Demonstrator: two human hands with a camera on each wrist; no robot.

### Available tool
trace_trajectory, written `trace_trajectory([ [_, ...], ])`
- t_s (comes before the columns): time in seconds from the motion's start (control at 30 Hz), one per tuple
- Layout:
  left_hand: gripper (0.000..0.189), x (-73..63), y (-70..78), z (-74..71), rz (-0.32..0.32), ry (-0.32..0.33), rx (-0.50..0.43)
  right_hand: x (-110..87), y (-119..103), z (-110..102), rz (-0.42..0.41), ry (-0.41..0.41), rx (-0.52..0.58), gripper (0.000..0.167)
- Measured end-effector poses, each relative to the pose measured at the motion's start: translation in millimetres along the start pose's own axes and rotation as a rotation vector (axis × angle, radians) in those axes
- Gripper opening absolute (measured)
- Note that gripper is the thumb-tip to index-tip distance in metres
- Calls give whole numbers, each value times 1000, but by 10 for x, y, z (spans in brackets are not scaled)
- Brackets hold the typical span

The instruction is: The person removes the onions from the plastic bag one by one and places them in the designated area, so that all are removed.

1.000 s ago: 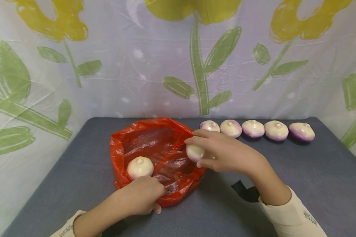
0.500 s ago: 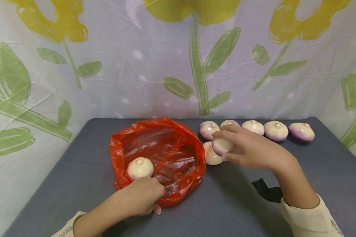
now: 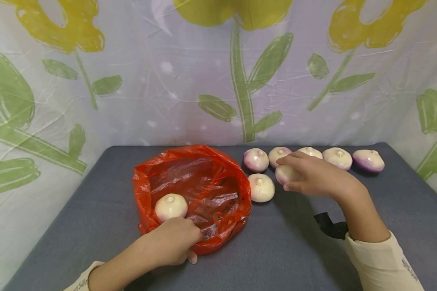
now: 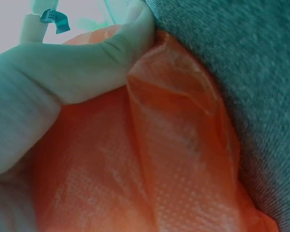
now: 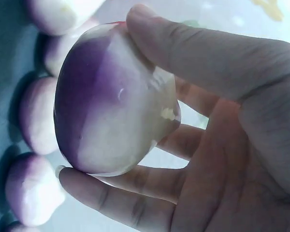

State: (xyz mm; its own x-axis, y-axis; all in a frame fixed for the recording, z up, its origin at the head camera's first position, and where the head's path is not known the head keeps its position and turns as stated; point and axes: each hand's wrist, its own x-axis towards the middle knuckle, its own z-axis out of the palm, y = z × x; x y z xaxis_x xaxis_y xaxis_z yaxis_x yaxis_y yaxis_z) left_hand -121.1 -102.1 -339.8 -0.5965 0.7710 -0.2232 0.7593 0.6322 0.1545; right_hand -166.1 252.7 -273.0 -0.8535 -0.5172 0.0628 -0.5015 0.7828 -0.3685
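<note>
My left hand (image 3: 175, 241) grips the near rim of a red plastic bag (image 3: 142, 178), which lies with its mouth wide. In the left wrist view the thumb (image 4: 96, 63) presses on the red film. One glossy white-and-purple onion (image 3: 171, 207) sits inside the bag, just beyond that hand. My right hand (image 3: 318, 174) holds another onion (image 5: 111, 106) between thumb and fingers, above the table right of the bag. A further onion (image 3: 261, 188) rests on the table close to the bag's right rim, left of the held one.
Several more onions stand in a row along the table's back edge; the leftmost onion (image 3: 255, 160) is near the bag, the rightmost onion (image 3: 368, 160) near the right corner. Behind the dark grey table (image 3: 276, 250) hangs a flower-print cloth (image 3: 149, 81). A black strap-like piece (image 3: 329, 226) shows by the right wrist.
My right hand has moved right, away from the bag's rim, carrying the onion. The onion beside the bag has come into sight. The left hand has stayed on the rim.
</note>
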Motion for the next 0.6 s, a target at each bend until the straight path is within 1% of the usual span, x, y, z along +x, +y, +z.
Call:
trace_trajectory([
  [0.17,26,-2,-1,2,5,-1,-19,28,85,42,16,-11,11,51],
  [0.4,27,1,3,2,1,1,-11,91,175,128,17,-33,6,55],
  [0.6,27,-1,4,0,5,7,-17,105,215,176,64,-64,27,61],
])
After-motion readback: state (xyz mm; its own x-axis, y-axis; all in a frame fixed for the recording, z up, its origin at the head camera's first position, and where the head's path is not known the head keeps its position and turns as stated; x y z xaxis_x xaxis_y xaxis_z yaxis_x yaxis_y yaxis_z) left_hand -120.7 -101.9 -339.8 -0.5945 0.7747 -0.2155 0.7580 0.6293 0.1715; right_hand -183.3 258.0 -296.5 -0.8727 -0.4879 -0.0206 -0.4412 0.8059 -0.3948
